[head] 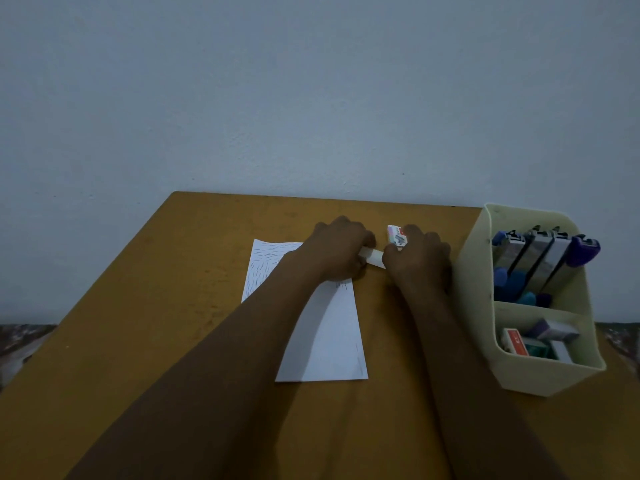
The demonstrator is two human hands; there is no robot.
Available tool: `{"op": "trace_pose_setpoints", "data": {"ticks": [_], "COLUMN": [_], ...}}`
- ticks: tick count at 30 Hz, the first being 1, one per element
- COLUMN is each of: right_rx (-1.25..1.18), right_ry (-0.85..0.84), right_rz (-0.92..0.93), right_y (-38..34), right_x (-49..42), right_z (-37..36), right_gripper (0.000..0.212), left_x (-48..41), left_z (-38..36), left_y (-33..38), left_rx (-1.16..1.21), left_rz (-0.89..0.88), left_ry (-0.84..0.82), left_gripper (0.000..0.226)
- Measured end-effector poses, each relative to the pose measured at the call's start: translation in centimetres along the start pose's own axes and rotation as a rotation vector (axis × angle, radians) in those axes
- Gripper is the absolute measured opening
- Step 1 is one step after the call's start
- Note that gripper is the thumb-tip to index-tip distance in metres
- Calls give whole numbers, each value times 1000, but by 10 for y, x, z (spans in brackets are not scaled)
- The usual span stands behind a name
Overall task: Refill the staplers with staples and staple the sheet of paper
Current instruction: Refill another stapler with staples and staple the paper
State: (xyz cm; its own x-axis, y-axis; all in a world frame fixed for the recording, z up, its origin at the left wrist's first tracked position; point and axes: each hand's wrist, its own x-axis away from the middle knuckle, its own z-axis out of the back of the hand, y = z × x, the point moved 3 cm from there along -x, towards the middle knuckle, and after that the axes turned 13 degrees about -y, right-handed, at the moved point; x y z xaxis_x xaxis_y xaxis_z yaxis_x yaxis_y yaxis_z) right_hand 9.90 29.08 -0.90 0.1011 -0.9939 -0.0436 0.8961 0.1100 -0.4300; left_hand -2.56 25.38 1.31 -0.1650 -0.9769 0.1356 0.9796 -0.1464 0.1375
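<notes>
Both hands meet at the far middle of the surface (138,341), and we have them curled tight rather than spread. Our left hand (337,249) is closed around one end of a white inner tray (373,257), knuckles up, resting over the top of the sheet of paper (329,341). Our right hand (417,259) pinches the small staple box (396,236), whose printed end pokes out above the fingers; the tray bridges the gap between the two fists. We judge we are sliding the tray out of its sleeve, though the fingertips themselves are hidden.

That box should be light, thin card, easy to crush, so we would grip its narrow sides, not squeeze the faces. Staple strips inside would be brittle and snap if bent; lifting them by the long edges seems safest. Paper is limp and slides easily on the smooth top.

Staplers (540,258) stand upright in the organiser's (478,306) far compartment at our right, more boxes (533,341) in its near one.
</notes>
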Motion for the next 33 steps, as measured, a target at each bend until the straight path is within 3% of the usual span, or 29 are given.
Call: {"op": "trace_pose_setpoints", "data": {"ticks": [9, 13, 16, 20, 23, 29, 33], "right_rx": [-84, -37, 90, -165, -405, -442, -417], "right_ry": [139, 36, -40, -56, -172, -236, -242], "right_rz": [56, -4, -5, 205, 413, 543, 571], "right_y": [-2, -2, -2, -5, -12, -17, -16], "right_x": [5, 2, 3, 9, 21, 47, 58], "right_z": [2, -3, -4, -2, 3, 0, 0], "right_gripper": [31, 56, 55, 40, 32, 33, 32], "left_x": [23, 36, 46, 60, 71, 97, 114], "left_z": [15, 18, 16, 12, 9, -5, -9], "left_y": [-23, -36, -43, -50, -53, -55, -56], "left_rx": [98, 179, 246, 365, 424, 609, 674], "left_rz": [59, 80, 67, 66, 76, 84, 85], "left_ry": [53, 84, 114, 175, 215, 260, 311], "left_gripper": [39, 39, 37, 34, 30, 24, 37]}}
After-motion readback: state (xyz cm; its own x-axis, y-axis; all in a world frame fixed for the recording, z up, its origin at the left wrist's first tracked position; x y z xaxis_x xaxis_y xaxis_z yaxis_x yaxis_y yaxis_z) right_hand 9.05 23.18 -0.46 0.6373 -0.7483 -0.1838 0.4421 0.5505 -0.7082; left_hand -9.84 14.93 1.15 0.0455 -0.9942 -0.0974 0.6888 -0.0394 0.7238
